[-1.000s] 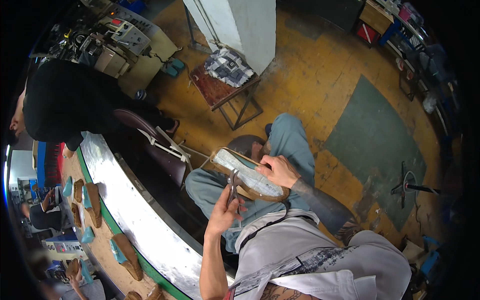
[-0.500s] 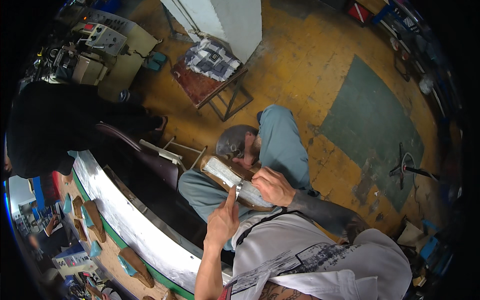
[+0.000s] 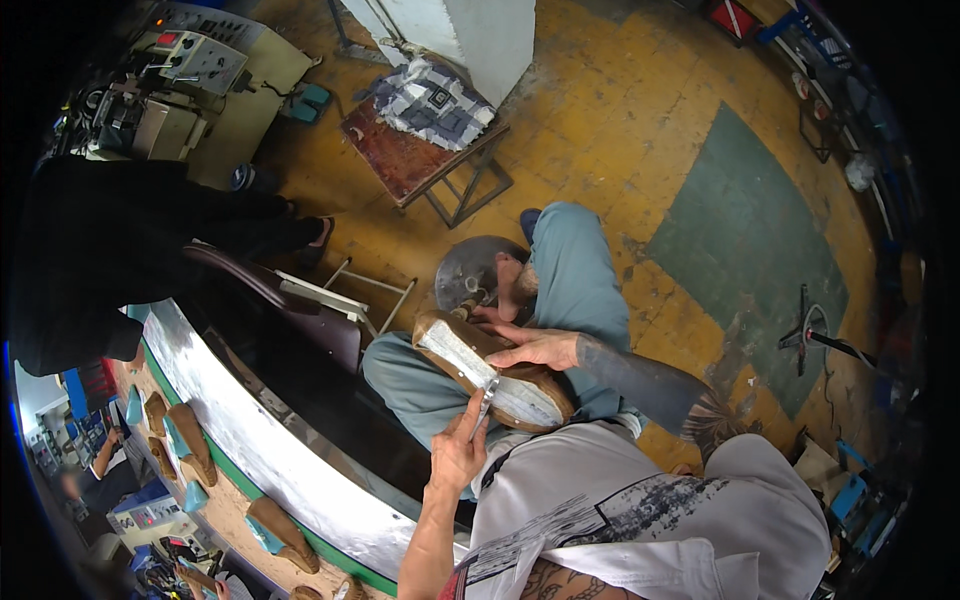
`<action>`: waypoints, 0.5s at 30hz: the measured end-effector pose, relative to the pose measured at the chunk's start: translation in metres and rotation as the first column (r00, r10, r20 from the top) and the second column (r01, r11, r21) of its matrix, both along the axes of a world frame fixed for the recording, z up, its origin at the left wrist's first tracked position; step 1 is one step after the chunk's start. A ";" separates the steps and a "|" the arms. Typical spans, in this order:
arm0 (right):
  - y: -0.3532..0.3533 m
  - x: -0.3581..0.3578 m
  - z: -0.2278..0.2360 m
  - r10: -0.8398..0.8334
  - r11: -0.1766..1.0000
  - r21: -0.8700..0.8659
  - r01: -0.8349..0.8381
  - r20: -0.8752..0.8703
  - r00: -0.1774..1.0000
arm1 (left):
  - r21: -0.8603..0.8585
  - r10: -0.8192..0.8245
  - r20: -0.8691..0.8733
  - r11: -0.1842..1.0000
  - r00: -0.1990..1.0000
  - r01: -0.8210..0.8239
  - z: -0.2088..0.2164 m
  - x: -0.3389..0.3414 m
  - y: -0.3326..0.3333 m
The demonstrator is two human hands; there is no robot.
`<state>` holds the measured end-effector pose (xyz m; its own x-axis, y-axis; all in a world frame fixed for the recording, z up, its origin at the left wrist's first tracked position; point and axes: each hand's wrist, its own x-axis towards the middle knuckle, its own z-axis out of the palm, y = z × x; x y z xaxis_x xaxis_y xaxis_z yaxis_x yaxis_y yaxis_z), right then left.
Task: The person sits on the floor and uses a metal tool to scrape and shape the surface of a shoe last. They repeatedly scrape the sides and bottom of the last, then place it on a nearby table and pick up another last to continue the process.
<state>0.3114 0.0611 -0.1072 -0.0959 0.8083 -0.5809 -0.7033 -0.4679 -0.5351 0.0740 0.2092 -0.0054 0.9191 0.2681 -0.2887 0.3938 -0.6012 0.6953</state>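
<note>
A brown shoe (image 3: 434, 328) lies upside down across my lap, its pale grey-white underside (image 3: 455, 352) turned up. My left hand (image 3: 458, 450) is closed around a slim shiny metal tool (image 3: 487, 396), whose tip meets the shoe's near edge around mid-length; its exact kind is unclear. Over the shoe's far side lies my right hand (image 3: 545, 350), gripping it, thumb on the underside and the other fingers partly hidden behind. Just beyond the shoe stands a round grey metal base (image 3: 470, 270) with a post, beside my bare foot (image 3: 512, 285).
On my left runs a bench with a white edge (image 3: 290, 430), carrying several brown shoes (image 3: 192, 442) on blue lasts. A person in black (image 3: 90, 250) stands behind a dark chair (image 3: 310, 320). Ahead is a low red-brown table (image 3: 385, 155) with a patterned cloth (image 3: 435, 105).
My right hand has shifted from the shoe's near half toward its far side and flattened out. The tool in my left hand has moved slightly nearer me, and the shoe has turned a little.
</note>
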 end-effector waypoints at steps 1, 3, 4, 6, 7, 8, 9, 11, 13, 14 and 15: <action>0.004 0.001 0.000 0.008 1.000 0.010 -0.009 0.037 0.999 | 0.006 0.004 -0.007 1.000 1.000 -0.004 0.002 -0.001 -0.002; 0.008 0.001 0.000 0.036 0.999 0.013 -0.038 0.106 0.994 | -0.009 0.019 -0.068 1.000 0.998 -0.020 0.010 -0.001 -0.005; 0.010 0.001 0.000 0.054 0.998 0.005 -0.055 0.137 0.989 | -0.029 0.027 -0.122 0.999 0.992 -0.030 0.016 0.001 -0.004; 0.013 0.001 -0.001 0.080 0.997 0.007 -0.082 0.136 0.987 | -0.026 0.003 -0.204 1.000 0.979 -0.009 0.035 0.006 -0.001; 0.015 0.001 -0.001 0.091 0.995 0.018 -0.093 0.103 0.991 | -0.004 -0.024 -0.235 1.000 0.972 0.023 0.047 0.012 0.002; 0.016 0.000 -0.002 0.094 0.995 0.029 -0.097 0.078 0.992 | -0.001 -0.065 -0.288 0.998 0.955 0.067 0.060 0.019 0.007; 0.018 -0.002 -0.002 0.104 0.994 0.002 -0.106 0.142 0.984 | 0.014 -0.131 -0.355 0.989 0.926 0.145 0.075 0.027 0.017; 0.020 -0.008 -0.002 0.121 0.992 -0.055 -0.110 0.273 0.954 | -0.017 -0.283 -0.486 0.949 0.827 0.315 0.106 0.046 0.040; 0.020 -0.013 -0.002 0.107 0.994 -0.054 -0.095 0.297 0.949 | -0.046 -0.249 -0.452 0.966 0.857 0.256 0.130 0.067 0.051; 0.020 -0.016 -0.001 0.073 0.997 -0.056 -0.058 0.308 0.949 | -0.018 -0.208 -0.359 0.976 0.910 0.217 0.133 0.080 0.055; 0.019 -0.018 -0.001 0.093 0.996 -0.041 -0.084 0.333 0.939 | -0.005 -0.157 -0.247 0.987 0.956 0.161 0.129 0.092 0.050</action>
<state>0.2932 0.0805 -0.1084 0.0367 0.7897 -0.6124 -0.4416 -0.5369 -0.7188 0.1656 0.2597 0.1233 0.8514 0.1300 -0.5081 0.4497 -0.6794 0.5798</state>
